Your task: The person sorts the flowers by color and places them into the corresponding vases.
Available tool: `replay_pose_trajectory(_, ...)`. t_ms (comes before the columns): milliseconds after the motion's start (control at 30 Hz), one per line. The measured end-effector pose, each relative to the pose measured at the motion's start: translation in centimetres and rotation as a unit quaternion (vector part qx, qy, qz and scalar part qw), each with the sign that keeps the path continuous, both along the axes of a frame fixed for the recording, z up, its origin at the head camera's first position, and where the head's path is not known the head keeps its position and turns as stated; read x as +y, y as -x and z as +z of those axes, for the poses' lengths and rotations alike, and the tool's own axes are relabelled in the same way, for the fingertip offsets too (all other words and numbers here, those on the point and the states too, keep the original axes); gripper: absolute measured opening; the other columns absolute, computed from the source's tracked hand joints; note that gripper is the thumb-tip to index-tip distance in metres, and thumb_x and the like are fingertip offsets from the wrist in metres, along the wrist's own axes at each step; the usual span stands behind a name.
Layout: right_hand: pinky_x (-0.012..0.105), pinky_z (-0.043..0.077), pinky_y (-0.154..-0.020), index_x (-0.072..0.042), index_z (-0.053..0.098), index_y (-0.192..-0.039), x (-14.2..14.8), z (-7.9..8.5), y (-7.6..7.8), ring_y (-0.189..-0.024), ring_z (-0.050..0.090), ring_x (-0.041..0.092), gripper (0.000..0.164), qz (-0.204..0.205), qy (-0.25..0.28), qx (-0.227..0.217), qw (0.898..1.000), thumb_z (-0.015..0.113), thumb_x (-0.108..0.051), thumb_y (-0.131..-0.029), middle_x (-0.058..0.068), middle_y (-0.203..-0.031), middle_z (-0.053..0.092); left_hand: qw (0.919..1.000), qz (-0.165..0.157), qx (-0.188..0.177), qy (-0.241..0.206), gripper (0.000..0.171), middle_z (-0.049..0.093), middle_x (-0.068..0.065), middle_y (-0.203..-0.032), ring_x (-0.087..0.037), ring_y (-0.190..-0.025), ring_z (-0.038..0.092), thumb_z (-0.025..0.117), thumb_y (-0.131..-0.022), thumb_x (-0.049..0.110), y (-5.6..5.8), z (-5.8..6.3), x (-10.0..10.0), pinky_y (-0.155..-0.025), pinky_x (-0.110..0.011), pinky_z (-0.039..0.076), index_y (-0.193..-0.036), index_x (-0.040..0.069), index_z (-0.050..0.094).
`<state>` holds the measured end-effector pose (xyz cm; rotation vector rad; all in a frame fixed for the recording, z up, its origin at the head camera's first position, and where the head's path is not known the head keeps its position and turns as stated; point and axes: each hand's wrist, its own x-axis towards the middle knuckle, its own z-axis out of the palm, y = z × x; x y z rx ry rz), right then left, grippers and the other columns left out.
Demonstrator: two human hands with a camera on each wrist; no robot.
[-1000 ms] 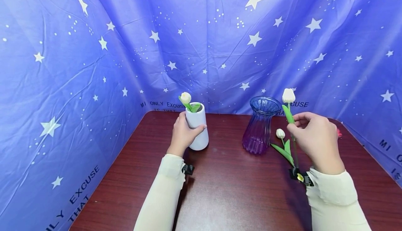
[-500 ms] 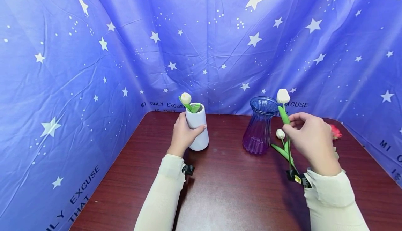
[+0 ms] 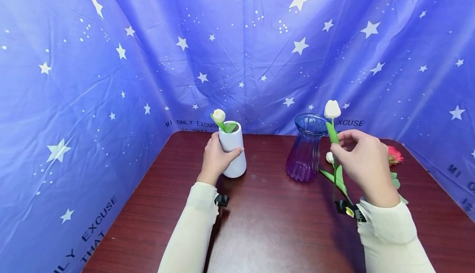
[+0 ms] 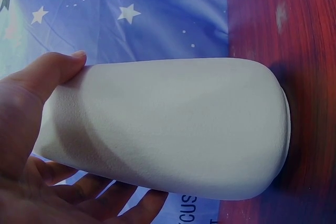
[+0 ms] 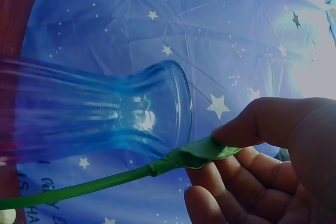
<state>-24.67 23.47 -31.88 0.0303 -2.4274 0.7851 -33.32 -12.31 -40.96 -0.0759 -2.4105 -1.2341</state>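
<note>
My left hand [image 3: 217, 159] grips a white vase [image 3: 234, 153] that stands upright on the table; the left wrist view shows the thumb on one side of the vase [image 4: 173, 124] and the fingers along the other. A white tulip [image 3: 219, 116] with green leaves pokes out of its mouth. At the right, my right hand [image 3: 365, 163] pinches another white tulip [image 3: 332, 109] by its leafy stem [image 5: 199, 151], bloom upward. Just left of that hand is a blue and purple glass vase [image 3: 304, 153]. A third white tulip [image 3: 330, 157] lies beside the glass vase.
Beyond my right hand lies a red flower [image 3: 395, 156] with green leaves [image 3: 395, 180], partly hidden by the hand. A small yellow bit [image 3: 349, 212] shows by the right wrist strap. Blue star-printed cloth [image 3: 241, 58] surrounds the dark red table [image 3: 267, 223].
My right hand has moved a little left with its tulip, nearer the glass vase, uncovering more of the red flower. The left hand and white vase have stayed in place.
</note>
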Motion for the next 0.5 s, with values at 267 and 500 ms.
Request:
replay_pose_trajectory(267, 0.025, 0.041, -0.064, -0.013, 0.076, -0.098, -1.2, -0.3, 0.3, -0.064, 0.055, -0.004, 0.015, 0.005, -0.001, 0.015, 1.000, 0.073, -0.021, -0.086, 0.003, -0.083, 0.075, 1.0000, -0.005, 0.002, -0.001, 0.086, 0.062, -0.013, -0.123, -0.031, -0.113, 0.064, 0.090, -0.077, 0.045, -0.1, 0.0, 0.0, -0.094, -0.051, 0.057, -0.142, 0.007, 0.048)
replay_pose_trajectory(500, 0.021, 0.040, -0.063, -0.012, 0.076, -0.098, -1.7, -0.5, 0.7, -0.062, 0.056, -0.003, 0.015, 0.009, 0.008, 0.029, 1.000, 0.073, -0.019, -0.085, 0.004, -0.084, 0.076, 0.9999, 0.001, 0.009, 0.004, 0.085, 0.063, -0.014, -0.121, -0.032, -0.112, 0.065, 0.090, -0.076, 0.044, -0.2, 0.2, 0.1, -0.093, -0.051, 0.057, -0.141, 0.007, 0.049)
